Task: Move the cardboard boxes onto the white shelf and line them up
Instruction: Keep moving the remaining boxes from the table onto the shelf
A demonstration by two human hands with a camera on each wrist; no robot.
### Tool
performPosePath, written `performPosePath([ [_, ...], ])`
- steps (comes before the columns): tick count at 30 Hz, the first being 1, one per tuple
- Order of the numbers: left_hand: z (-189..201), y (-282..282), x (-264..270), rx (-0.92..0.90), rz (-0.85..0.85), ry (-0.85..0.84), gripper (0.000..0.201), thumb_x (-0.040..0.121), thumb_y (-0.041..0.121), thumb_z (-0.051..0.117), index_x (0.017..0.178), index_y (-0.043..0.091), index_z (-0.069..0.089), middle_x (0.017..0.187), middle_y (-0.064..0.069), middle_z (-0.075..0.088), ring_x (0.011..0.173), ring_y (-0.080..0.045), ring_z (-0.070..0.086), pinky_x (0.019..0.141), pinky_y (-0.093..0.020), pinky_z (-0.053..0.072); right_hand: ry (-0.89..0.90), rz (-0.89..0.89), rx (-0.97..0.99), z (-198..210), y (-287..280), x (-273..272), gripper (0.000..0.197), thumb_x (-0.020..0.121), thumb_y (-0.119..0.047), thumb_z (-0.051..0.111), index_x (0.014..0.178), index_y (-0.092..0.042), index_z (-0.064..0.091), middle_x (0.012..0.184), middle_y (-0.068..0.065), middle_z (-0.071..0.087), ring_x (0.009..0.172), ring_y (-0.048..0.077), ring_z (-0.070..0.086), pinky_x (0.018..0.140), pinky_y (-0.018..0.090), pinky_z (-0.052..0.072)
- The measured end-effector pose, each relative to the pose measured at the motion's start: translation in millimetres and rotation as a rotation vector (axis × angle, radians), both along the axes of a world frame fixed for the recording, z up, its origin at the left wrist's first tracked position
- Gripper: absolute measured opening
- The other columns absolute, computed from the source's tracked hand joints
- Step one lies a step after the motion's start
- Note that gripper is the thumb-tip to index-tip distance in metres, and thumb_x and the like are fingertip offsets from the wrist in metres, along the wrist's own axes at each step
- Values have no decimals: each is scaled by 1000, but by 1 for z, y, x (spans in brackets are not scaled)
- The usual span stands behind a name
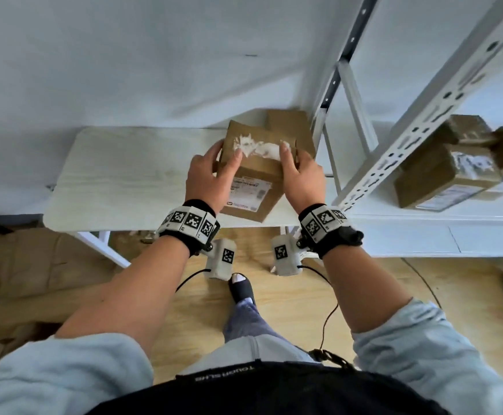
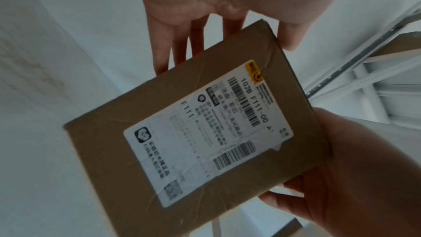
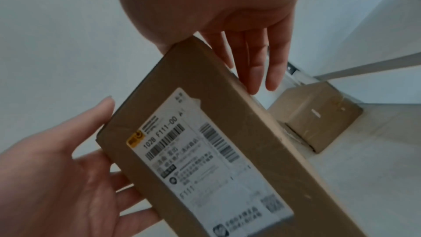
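Note:
A brown cardboard box [image 1: 256,175] with a white shipping label and a torn white patch on top is held tilted over the small pale table [image 1: 118,175]. My left hand [image 1: 214,166] grips its left side, thumb on top. My right hand [image 1: 296,167] grips its right side. In the left wrist view the labelled box [image 2: 182,141] fills the middle, my left hand's fingers [image 2: 180,46] behind it. A second cardboard box [image 1: 289,124] stands on the table just behind, also seen as a box [image 3: 314,120] in the right wrist view. The white shelf [image 1: 423,223] is to the right.
Several taped cardboard boxes [image 1: 444,172] sit on the shelf board behind its perforated white upright [image 1: 417,127]. A white wall is behind the table. Flattened cardboard [image 1: 34,265] lies on the wooden floor at the left. My foot [image 1: 241,289] and cables are below the table.

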State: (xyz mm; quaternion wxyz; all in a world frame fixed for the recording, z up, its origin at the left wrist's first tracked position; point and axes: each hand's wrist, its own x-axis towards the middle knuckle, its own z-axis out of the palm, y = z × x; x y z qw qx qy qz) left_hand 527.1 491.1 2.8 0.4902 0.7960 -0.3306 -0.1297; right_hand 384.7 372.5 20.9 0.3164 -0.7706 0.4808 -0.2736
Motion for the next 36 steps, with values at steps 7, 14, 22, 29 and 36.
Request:
performPosePath([
  [7, 19, 21, -60, 93, -95, -67, 63, 80, 87, 34, 113, 43, 66, 96, 6, 67, 89, -13, 63, 83, -34, 51, 83, -61, 64, 11, 28, -72, 61, 92, -69, 34, 96, -16, 63, 89, 6, 67, 84, 25, 62, 76, 36, 51],
  [14, 22, 10, -112, 111, -241, -61, 76, 72, 87, 48, 123, 34, 65, 111, 7, 67, 103, -10, 60, 91, -36, 51, 91, -159, 124, 12, 19, -133, 47, 91, -60, 47, 92, -17, 67, 89, 4, 67, 86, 27, 62, 78, 36, 52],
  [22, 13, -47, -204, 117, -446, -52, 60, 76, 72, 64, 116, 26, 63, 116, 7, 64, 107, -10, 58, 90, -27, 45, 54, -381, 145, -5, -34, -234, 44, 84, -60, 54, 74, -20, 70, 73, -2, 69, 74, 20, 65, 61, 31, 48],
  [29, 15, -127, -283, 146, -569, -156, 82, 85, 62, 62, 148, 16, 35, 148, -3, 38, 125, -20, 51, 95, -23, 36, -45, -539, 76, -6, -99, -302, 48, 88, -59, 53, 63, -19, 51, 59, -6, 52, 61, 19, 50, 58, 30, 35],
  [36, 20, -203, -308, 157, -418, -126, 98, 93, 57, 52, 157, 14, -9, 164, -7, 6, 137, -34, 43, 104, -44, 46, 35, -348, -64, 17, -185, -281, 36, 98, -48, 48, 83, -17, 58, 70, 0, 59, 68, 23, 53, 61, 31, 34],
])
